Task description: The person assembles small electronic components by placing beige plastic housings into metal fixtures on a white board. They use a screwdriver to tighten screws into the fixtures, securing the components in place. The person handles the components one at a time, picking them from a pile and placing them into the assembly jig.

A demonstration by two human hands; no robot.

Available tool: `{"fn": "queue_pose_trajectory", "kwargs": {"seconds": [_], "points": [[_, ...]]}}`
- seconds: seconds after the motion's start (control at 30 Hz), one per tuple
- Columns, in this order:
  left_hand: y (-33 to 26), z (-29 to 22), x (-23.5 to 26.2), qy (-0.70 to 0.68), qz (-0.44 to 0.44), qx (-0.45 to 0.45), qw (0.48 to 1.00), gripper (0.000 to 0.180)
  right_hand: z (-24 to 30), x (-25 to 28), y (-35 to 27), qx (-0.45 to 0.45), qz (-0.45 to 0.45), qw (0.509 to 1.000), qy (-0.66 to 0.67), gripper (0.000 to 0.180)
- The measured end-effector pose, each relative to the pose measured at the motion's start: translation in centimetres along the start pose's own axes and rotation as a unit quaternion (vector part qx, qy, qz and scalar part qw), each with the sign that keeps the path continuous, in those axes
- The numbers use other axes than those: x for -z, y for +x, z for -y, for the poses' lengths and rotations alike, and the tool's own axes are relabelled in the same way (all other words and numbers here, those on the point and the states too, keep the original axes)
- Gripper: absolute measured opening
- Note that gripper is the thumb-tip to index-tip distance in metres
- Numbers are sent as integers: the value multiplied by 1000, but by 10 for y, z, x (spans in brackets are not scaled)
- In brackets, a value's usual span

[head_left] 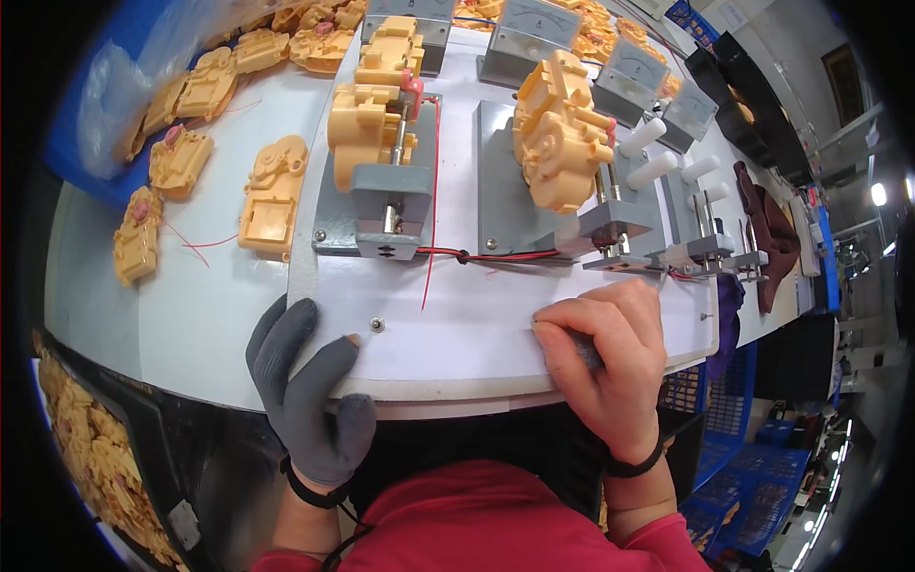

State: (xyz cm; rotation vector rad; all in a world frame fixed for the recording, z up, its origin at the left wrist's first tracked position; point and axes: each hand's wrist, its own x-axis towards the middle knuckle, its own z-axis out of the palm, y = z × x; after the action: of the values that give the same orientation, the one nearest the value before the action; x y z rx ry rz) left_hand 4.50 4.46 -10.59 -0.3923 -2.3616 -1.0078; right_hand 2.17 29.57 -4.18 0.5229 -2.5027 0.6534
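My left hand [315, 391], in a grey glove with one bare fingertip, lies at the table's front edge. Its fingers are apart and hold nothing. My right hand [610, 357] is bare and rests on the white board [457, 353]; its thumb and forefinger are closed together. Something greyish shows inside the curled fingers, too little to name. Beyond the hands, one yellow plastic gearbox-like housing [362, 133] sits on the left grey test fixture [391, 205], with a thin red wire hanging down. A second yellow housing [558, 133] is on the middle fixture [496, 181].
Loose yellow housings [272, 200] lie on the left of the table, near a blue bin [71, 133] with clear plastic film. Analog meters [529, 43] line the back. White pegs [653, 170] stand on the right. A tub of yellow parts [105, 458] is lower left.
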Motion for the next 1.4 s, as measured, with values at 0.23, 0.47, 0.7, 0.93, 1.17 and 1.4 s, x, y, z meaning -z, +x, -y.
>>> {"fn": "queue_pose_trajectory", "kwargs": {"seconds": [0.23,0.47,0.7,0.93,1.17,1.4], "points": [[0,2,0,0,-7,-4,1000,35,1,0,0,1,-2,1000,-1,19],[-3,2,-1,-10,-4,-4,1000,34,1,1,-1,9,5,1000,1,23],[7,-2,8,-35,11,-6,999,32,-5,1,-10,-47,-86,982,163,55],[97,-84,66,-104,137,-6,985,38,2,-3,6,-68,-76,953,284,53],[235,-114,-19,231,419,-109,871,69,15,-2,6,-73,-90,907,405,30],[248,-115,-41,71,466,-10,882,40,4,-8,6,-5,-132,913,386,32]]}}
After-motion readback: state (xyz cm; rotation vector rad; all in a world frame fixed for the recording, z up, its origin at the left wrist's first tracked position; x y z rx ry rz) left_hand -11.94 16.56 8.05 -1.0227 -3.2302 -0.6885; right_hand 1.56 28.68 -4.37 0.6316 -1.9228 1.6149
